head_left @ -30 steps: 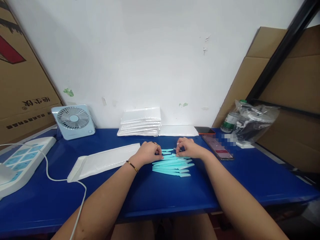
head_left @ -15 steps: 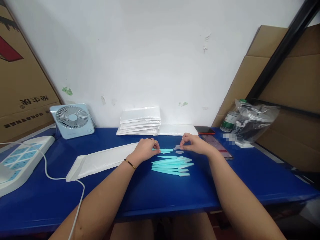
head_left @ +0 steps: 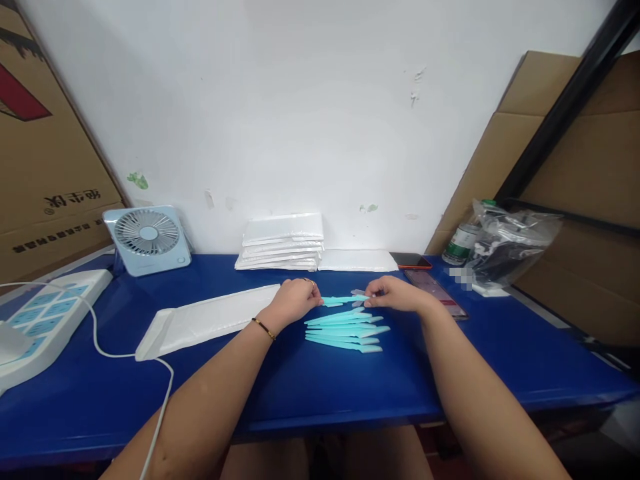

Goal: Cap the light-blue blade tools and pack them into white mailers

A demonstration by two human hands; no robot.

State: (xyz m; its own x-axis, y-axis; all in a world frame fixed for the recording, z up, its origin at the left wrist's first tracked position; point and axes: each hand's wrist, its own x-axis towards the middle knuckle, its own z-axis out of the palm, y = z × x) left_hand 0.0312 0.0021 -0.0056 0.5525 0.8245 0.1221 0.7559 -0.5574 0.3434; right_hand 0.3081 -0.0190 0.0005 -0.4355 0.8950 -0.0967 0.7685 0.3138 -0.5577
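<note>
Fingertips of both hands meet on one slim teal plastic stick, held level just above the blue table at the centre of the frame. Your left hand pinches its left end between thumb and forefinger. Your right hand is closed on the right end, beside a small pale cap; whether it grips cap or stick cannot be told. Pinch lightly and hold the stick clear of the row of matching teal sticks just below, so none gets knocked askew.
</note>
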